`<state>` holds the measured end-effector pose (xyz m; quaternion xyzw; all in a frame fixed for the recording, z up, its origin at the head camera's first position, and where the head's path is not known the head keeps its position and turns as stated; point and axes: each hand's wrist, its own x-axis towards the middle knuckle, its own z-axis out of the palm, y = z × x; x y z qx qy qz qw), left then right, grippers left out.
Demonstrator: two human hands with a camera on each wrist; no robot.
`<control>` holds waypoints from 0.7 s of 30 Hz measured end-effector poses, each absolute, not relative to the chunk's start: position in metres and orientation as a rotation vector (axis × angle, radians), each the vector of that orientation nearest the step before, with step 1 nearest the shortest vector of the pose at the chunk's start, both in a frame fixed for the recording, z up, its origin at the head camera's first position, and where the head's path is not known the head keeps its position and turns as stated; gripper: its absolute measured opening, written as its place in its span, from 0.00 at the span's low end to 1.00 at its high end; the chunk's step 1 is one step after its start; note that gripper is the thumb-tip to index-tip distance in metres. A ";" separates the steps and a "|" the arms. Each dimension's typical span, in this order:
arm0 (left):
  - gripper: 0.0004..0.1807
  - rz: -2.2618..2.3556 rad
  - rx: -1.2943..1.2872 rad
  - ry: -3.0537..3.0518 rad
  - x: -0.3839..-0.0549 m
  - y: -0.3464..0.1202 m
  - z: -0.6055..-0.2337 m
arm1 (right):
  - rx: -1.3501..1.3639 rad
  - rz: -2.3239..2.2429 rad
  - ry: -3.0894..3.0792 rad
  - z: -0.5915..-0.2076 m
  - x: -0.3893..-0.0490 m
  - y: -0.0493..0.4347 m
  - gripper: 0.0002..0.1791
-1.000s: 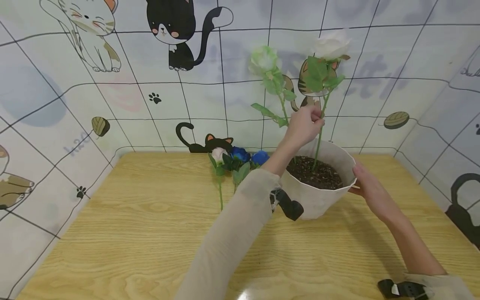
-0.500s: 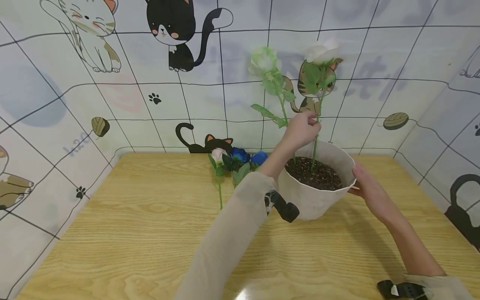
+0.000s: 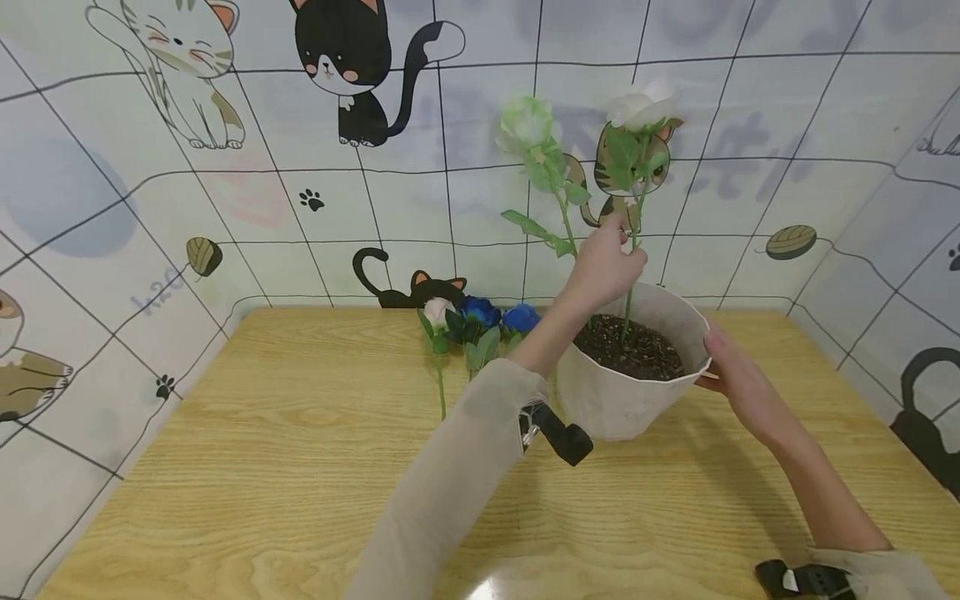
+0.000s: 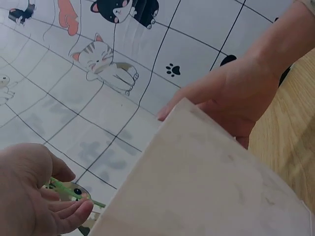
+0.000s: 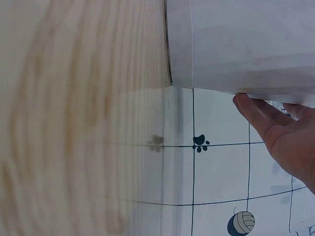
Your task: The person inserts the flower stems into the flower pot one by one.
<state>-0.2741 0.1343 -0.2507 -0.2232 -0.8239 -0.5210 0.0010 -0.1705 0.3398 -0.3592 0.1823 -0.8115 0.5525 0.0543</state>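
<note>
A white flowerpot [image 3: 622, 408] with dark soil [image 3: 645, 354] stands on the table at right of centre. Two artificial roses rise from it: a pale green rose [image 3: 527, 125] and a white rose [image 3: 642, 108] with a green stem [image 3: 628, 315]. My left hand [image 3: 606, 262] is at the white rose's stem, thumb and fingers parted around it; the left wrist view shows the gap between thumb and fingers, with the stem [image 4: 64, 188] crossing it. With thumb and fingers, my right hand [image 3: 738, 379] holds the pot's right side at the rim; its fingers [image 5: 258, 115] touch the outer wall.
Left of the pot, a pale pink rose [image 3: 437, 312] and two blue roses [image 3: 480, 311] lie on the wooden table [image 3: 300, 467], partly behind the left forearm. A wall with cat drawings [image 3: 360, 71] closes off the back and sides.
The white rose has shifted left and slightly down with my left hand. The left fingers have since spread from their pinch on its stem. My right hand stays at the pot.
</note>
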 end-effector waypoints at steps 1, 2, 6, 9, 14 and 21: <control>0.29 -1.644 -0.701 -2.566 -0.271 0.134 -0.250 | 0.553 1.678 -2.466 -0.359 -0.171 0.340 0.30; 0.29 -1.652 -0.707 -2.543 -0.268 0.133 -0.249 | 0.551 1.675 -2.471 -0.359 -0.171 0.340 0.30; 0.27 -1.647 -0.777 -2.443 -0.254 0.128 -0.245 | 0.544 1.675 -2.479 -0.359 -0.170 0.340 0.31; 0.24 -1.652 -0.866 -2.366 -0.243 0.123 -0.243 | 0.538 1.681 -2.484 -0.358 -0.171 0.339 0.31; 0.20 -1.683 -1.021 -2.258 -0.226 0.112 -0.242 | 0.525 1.672 -2.501 -0.357 -0.170 0.339 0.32; 0.16 -1.708 -1.154 -2.228 -0.210 0.094 -0.247 | 0.554 1.656 -2.487 -0.357 -0.169 0.339 0.31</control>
